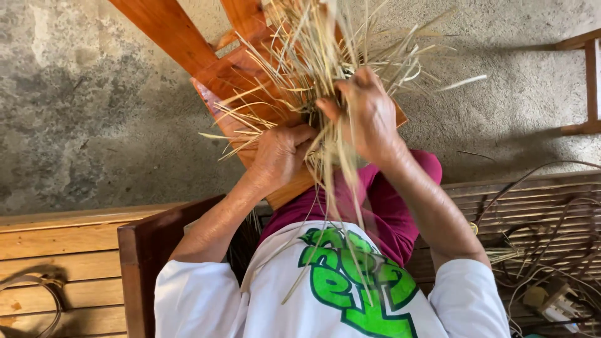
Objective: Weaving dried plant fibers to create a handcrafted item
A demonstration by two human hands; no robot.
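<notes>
A bundle of pale dried straw strips (pixel 313 59) fans out over an orange-brown wooden stool (pixel 231 75) in front of me. My left hand (pixel 280 153) is closed around the lower part of the bundle at the stool's near edge. My right hand (pixel 366 112) pinches several strands just above and to the right of it. Long loose strands (pixel 332 206) hang down over my maroon trousers and white shirt with green print.
Rough grey concrete floor (pixel 94 106) lies beyond the stool. A wooden bench (pixel 69 250) sits at lower left, a slatted wooden surface (pixel 538 206) with thin dark vines and cords at lower right, and a wooden frame piece (pixel 588 81) at the right edge.
</notes>
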